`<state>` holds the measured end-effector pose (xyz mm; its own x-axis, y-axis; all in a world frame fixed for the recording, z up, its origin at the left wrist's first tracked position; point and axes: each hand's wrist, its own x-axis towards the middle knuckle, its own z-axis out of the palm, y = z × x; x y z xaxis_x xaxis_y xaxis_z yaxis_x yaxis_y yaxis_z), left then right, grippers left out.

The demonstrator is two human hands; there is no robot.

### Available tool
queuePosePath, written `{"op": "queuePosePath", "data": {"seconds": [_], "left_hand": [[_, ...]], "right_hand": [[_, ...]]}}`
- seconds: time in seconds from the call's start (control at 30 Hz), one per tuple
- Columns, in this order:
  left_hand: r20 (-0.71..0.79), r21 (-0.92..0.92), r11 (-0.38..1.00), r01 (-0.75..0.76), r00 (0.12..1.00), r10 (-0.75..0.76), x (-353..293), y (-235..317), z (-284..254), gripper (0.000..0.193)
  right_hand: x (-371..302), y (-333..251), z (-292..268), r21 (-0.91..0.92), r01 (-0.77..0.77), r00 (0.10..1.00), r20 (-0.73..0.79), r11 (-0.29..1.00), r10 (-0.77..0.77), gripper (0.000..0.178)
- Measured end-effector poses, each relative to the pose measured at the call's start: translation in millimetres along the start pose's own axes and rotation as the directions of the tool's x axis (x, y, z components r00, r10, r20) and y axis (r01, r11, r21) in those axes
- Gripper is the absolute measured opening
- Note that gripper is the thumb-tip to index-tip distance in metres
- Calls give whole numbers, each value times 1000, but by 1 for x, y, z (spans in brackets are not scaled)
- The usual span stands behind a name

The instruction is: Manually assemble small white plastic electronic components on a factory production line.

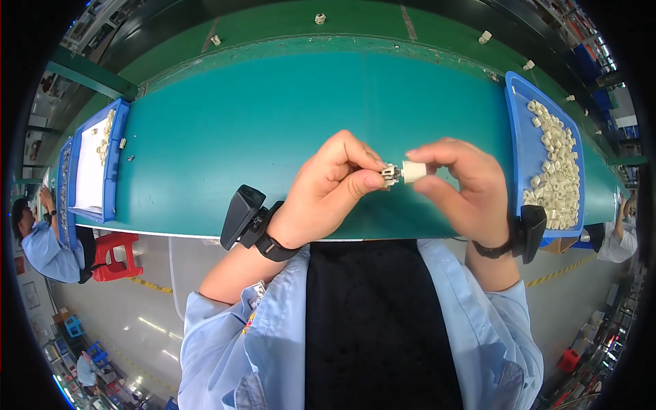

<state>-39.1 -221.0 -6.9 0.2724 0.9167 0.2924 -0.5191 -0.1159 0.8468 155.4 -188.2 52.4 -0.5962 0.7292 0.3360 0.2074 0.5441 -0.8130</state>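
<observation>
Over the green work surface (239, 137), my left hand (314, 195) pinches a small cream plastic piece with metal contacts (390, 175) between thumb and fingertips. Facing it, my right hand (471, 181) grips a cream cylindrical cap (415, 171) between thumb and forefinger. The cap's left end is right beside the contact piece and lined up with it; whether they touch I cannot tell. Right of my right hand, a blue tray (518, 147) holds a heap of similar cream caps (557, 167).
At the left edge stands a blue tray (109, 205) lined with white, with some cream pieces (104, 145). A narrower blue tray (66, 229) adjoins it. Beyond the table's far edge, cream pieces (320, 18) sit spaced along a green strip (273, 35). A red stool (113, 256) and co-workers flank the table.
</observation>
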Motion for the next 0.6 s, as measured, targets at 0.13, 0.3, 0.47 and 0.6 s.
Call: {"op": "queuePosePath", "data": {"seconds": [0.13,0.3,0.47,0.6], "left_hand": [[0,81,996,-21,1000,21,0,1,-3,9],[-1,281,960,4,1000,-4,0,10,-3,8],[11,137,990,44,999,-46,2,8,-3,8],[6,146,989,35,999,-36,2,6,-5,8]], "right_hand": [[1,-1,4,-4,-9,1000,-8,1000,9,22],[0,0,8,-85,40,999,-2,996,-41,22],[1,6,11,-80,61,996,-60,995,-66,22],[1,8,12,-124,135,986,-80,983,-145,23]]}}
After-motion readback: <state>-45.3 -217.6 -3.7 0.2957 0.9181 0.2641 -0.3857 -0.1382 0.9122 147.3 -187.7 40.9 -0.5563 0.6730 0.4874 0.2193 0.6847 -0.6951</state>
